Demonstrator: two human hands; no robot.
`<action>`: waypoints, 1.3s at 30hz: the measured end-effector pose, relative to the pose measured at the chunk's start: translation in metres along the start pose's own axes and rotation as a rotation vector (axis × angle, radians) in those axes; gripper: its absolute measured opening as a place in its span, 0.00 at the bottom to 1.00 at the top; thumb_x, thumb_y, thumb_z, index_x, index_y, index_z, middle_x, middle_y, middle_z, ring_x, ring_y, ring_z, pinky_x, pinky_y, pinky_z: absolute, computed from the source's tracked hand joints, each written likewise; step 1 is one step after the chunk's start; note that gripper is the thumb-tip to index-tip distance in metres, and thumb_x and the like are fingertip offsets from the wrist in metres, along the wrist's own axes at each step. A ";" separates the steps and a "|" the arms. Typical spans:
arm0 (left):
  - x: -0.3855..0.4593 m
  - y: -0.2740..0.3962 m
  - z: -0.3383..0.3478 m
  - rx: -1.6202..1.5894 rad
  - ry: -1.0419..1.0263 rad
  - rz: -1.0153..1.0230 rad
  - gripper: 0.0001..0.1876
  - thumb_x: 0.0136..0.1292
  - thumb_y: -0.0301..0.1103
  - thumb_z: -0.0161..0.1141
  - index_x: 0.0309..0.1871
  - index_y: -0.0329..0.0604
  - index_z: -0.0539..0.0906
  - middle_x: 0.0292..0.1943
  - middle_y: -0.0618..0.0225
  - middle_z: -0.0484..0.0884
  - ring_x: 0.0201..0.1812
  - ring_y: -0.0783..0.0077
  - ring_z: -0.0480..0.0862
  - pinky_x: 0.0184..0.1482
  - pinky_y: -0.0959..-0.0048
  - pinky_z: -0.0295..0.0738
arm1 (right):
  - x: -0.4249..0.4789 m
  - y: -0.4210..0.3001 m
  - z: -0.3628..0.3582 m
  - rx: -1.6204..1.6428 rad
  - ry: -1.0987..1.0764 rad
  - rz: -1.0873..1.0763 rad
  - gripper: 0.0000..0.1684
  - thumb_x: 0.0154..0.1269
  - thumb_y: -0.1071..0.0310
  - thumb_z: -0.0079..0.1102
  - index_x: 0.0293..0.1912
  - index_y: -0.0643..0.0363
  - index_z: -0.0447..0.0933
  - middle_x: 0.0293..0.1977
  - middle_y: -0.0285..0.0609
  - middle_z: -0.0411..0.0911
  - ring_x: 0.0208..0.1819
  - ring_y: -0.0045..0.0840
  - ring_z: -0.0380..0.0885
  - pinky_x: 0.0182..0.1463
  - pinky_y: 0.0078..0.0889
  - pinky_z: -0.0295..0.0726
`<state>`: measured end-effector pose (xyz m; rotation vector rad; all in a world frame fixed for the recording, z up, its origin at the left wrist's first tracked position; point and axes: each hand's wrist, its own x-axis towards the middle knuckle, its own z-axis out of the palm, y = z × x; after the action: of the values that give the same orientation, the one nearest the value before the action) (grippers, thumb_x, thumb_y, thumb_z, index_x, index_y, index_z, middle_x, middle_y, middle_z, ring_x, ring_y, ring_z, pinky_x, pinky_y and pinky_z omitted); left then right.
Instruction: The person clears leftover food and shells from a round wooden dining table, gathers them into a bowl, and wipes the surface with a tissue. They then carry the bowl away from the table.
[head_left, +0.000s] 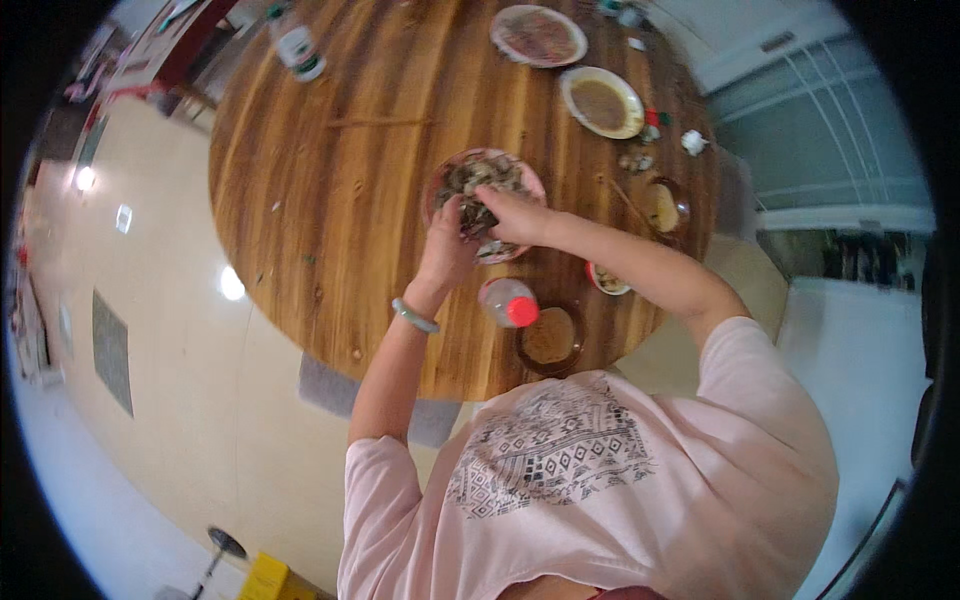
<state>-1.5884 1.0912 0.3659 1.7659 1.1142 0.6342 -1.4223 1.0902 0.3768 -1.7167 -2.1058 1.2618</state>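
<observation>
Both hands work over a pink-rimmed bowl (534, 180) heaped with grey-brown pieces (487, 171), possibly shells or food scraps. My left hand (448, 244), with a pale green bangle on its wrist, reaches in from the near left side. From the right comes my right hand (517, 216), its fingers close to those of the left. A dark clump of the pieces lies between the fingers of both hands; blur and overlap hide the fingertips in part. Just nearer to me stands a clear bottle with a red cap (523, 310), beside a dark-rimmed round dish (550, 337).
On the round wooden table (300, 187) are an oval plate (538, 36), a dish of brown sauce (604, 103), crumpled tissue (694, 142), a brown-rimmed bowl (664, 206), a small red-rimmed bowl (609, 279), chopsticks (382, 121) and a labelled plastic bottle (300, 51).
</observation>
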 end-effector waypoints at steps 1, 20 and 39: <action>0.002 -0.003 0.001 0.053 -0.046 -0.064 0.32 0.44 0.23 0.64 0.57 0.35 0.68 0.51 0.47 0.74 0.52 0.51 0.75 0.54 0.63 0.70 | -0.002 0.002 -0.001 0.015 -0.064 0.115 0.35 0.45 0.76 0.61 0.56 0.65 0.60 0.51 0.60 0.67 0.56 0.47 0.67 0.60 0.39 0.65; -0.139 -0.049 0.003 -0.396 0.445 -0.592 0.14 0.59 0.24 0.59 0.49 0.33 0.75 0.42 0.67 0.79 0.42 0.76 0.77 0.47 0.79 0.72 | -0.117 0.291 -0.162 0.065 0.664 0.451 0.27 0.49 0.67 0.61 0.51 0.62 0.69 0.45 0.52 0.73 0.48 0.40 0.74 0.50 0.37 0.73; -0.258 0.091 0.185 -0.694 0.872 -0.957 0.13 0.60 0.26 0.58 0.49 0.40 0.75 0.41 0.68 0.77 0.40 0.78 0.78 0.41 0.78 0.75 | -0.098 0.402 -0.195 -0.090 0.547 0.335 0.17 0.49 0.69 0.61 0.42 0.58 0.76 0.40 0.51 0.76 0.44 0.40 0.75 0.47 0.39 0.73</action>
<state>-1.5231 0.7674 0.3781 0.2081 1.8161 1.0124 -0.9787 1.1015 0.2677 -2.2050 -1.6242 0.6439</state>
